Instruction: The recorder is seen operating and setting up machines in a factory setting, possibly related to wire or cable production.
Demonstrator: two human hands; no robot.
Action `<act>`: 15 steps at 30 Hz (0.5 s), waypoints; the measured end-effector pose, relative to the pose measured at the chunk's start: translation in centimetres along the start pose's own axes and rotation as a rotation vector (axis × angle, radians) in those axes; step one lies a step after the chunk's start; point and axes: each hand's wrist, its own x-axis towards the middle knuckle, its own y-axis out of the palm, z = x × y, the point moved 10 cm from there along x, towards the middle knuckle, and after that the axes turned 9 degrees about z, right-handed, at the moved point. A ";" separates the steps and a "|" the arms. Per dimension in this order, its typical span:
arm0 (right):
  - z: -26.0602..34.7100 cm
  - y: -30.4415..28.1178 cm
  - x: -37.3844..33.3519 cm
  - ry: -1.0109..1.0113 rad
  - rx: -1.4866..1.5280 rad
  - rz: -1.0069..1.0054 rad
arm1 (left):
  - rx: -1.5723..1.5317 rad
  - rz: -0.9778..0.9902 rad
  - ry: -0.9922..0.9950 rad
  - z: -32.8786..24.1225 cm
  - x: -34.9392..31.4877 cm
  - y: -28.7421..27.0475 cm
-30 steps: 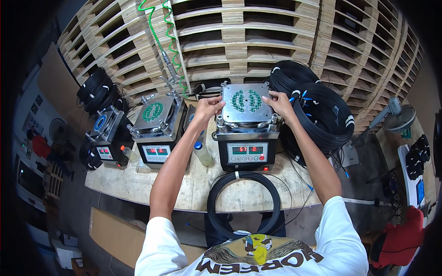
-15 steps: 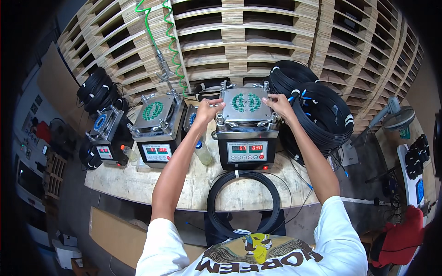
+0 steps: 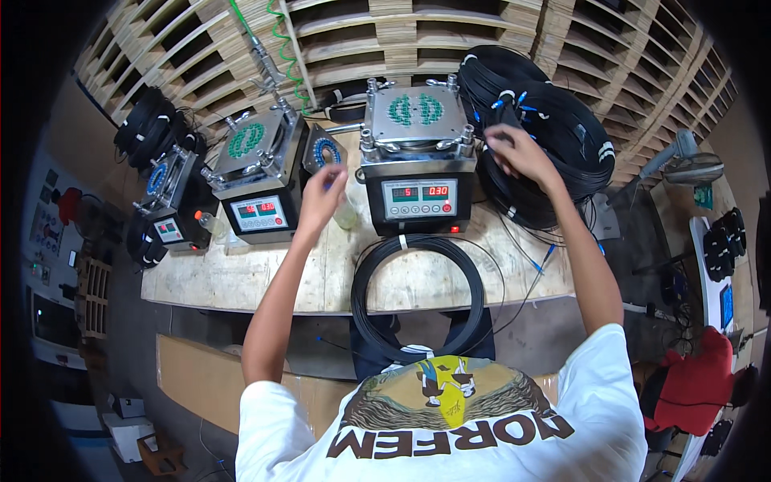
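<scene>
In front of me stands a benchtop polishing machine [image 3: 418,197] with a red digital display. A square steel plate [image 3: 446,132] lies on top, holding rings of small green connectors [image 3: 415,111], with posts and clamps at its corners. My left hand [image 3: 324,195] is raised left of this machine, fingers loosely bent and empty, beside a clear bottle [image 3: 346,215] that it partly covers. To the machine's right my right hand [image 3: 522,153] hovers in front of black cable coils [image 3: 562,136], its fingers loosely bent and apart, apparently empty. Both hands are off the plate.
Two more machines, a middle one [image 3: 255,181] and a far-left one [image 3: 170,205], stand on the wooden table [image 3: 241,277]. A black cable coil [image 3: 361,289] hangs over the front edge. An orange-capped bottle [image 3: 210,225] stands between the left machines. Wooden pallets [image 3: 418,36] rise behind.
Both hands have let go of the plate's sides. The left has moved left and toward me, the right outward to the coils. The view has tilted, so the machines sit higher.
</scene>
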 end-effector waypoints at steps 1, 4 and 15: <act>-0.8 0.0 -2.3 0.063 -0.030 0.033 | 0.024 0.041 -0.058 1.3 -2.4 0.1; -5.2 0.8 -10.8 0.281 -0.010 0.249 | 0.065 0.355 -0.354 6.8 -10.1 2.1; -21.3 10.6 -26.2 0.822 0.061 0.557 | -0.139 0.995 -1.185 13.0 -31.9 6.9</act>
